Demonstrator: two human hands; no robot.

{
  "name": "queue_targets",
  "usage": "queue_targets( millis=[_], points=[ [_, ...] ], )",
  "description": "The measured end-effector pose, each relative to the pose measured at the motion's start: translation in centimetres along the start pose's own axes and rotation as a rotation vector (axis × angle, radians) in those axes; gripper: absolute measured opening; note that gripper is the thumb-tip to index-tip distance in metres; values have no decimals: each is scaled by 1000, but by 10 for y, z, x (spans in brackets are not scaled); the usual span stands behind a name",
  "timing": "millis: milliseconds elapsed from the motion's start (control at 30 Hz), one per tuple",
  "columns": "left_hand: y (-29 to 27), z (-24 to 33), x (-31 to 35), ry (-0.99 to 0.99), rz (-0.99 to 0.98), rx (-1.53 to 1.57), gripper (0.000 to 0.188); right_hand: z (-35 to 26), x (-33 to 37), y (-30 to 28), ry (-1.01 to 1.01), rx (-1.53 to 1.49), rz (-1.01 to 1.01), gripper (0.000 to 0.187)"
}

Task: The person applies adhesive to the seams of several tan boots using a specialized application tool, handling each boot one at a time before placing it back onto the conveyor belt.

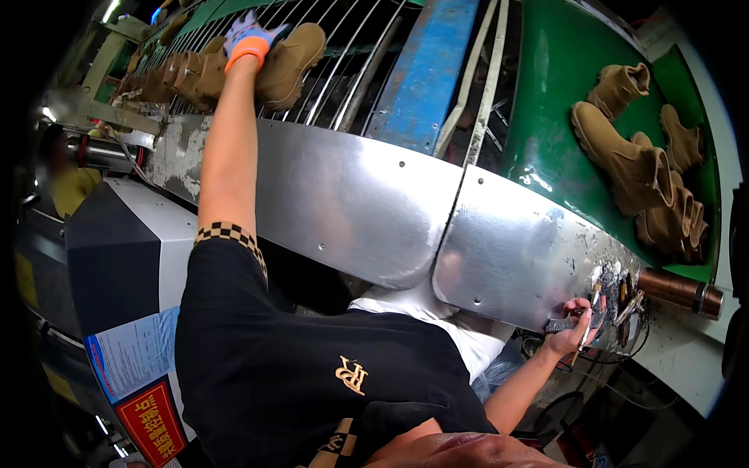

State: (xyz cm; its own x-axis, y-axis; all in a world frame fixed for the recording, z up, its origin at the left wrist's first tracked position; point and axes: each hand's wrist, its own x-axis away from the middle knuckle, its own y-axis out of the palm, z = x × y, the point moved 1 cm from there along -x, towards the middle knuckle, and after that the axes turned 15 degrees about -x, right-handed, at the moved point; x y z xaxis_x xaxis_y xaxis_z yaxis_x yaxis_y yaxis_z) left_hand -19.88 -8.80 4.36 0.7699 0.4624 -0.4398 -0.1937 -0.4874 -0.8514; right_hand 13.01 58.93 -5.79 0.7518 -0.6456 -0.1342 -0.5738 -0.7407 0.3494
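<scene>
My left hand (251, 37), in a purple-grey work glove with an orange cuff, reaches far out to the upper left. Its fingers close against a tan boot (290, 69) that lies tipped on the metal-rod conveyor (337, 66); the glove hides part of the grip. Bare and low at the right, my right hand (571, 329) is closed around a thin brush (594, 300) with a pale tip. The brush is over the edge of the metal ledge (530, 249), beside whitish smears. Something dark grey sticks out beside that hand, too unclear to name.
More tan boots (195, 74) stand in a row along the conveyor at the left. Several others (624, 156) lie on the green belt (546, 101) at the right. A blue beam (425, 78) runs between. Small tools (626, 308) and a copper-coloured cylinder (680, 292) sit at the ledge's right end.
</scene>
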Motion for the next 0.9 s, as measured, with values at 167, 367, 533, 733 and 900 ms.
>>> queue_targets(
  millis=[167,367,533,733,900],
  points=[
    [69,-35,-12,19,-307,289,105,3,-2,-5,26,-59,10,52],
    [51,-58,68,-35,-16,796,74,3,0,-1,50,-105,-1,50],
    [0,-93,219,432,134,828,13,7,-7,9,52,-150,-61,50],
    [-109,-46,328,1228,-178,495,40,1,1,-5,-24,-113,-57,45],
    [-182,-42,326,1317,-132,771,73,-1,5,-2,-39,-123,-100,47]
  ],
)
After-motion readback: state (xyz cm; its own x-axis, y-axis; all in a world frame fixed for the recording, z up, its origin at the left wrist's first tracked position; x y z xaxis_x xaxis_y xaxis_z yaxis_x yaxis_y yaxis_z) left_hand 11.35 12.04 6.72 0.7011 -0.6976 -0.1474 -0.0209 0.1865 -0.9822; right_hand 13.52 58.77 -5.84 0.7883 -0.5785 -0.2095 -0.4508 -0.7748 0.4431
